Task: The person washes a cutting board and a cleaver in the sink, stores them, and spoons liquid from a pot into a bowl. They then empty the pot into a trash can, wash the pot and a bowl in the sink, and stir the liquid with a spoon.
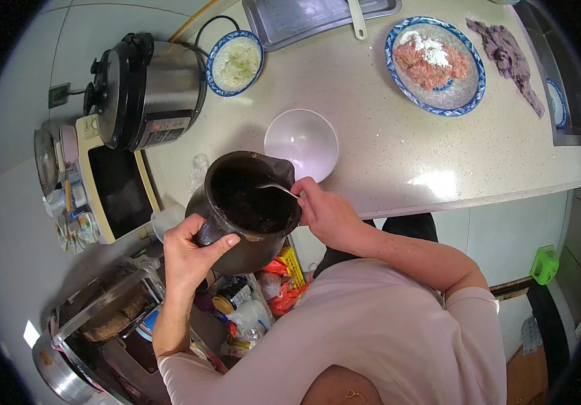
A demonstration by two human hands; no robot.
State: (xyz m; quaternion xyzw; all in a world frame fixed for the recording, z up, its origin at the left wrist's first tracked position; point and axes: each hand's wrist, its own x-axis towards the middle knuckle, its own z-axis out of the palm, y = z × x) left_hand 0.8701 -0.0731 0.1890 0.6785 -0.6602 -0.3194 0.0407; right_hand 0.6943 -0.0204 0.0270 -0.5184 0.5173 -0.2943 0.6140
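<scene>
My left hand (199,251) is wrapped round the handle of a dark clay pot (246,253), which is tilted near the counter's front edge. My right hand (321,212) grips a metal spoon (277,187) whose far end is inside the pot's mouth. The pot's inside is dark, and its contents are hard to make out. Just beyond the pot's spout stands a white bowl (304,142) with nothing visible in it. Minced meat (429,64) topped with white powder lies in a blue-rimmed bowl (474,91) at the upper right.
A blue-rimmed bowl (259,54) of chopped pale pieces stands beside a pressure cooker (169,94). A metal tray (290,27) lies at the back with a white-handled utensil (358,20). A purple cloth (506,57) is near the sink (577,128). Packaged items fill the space below the pot.
</scene>
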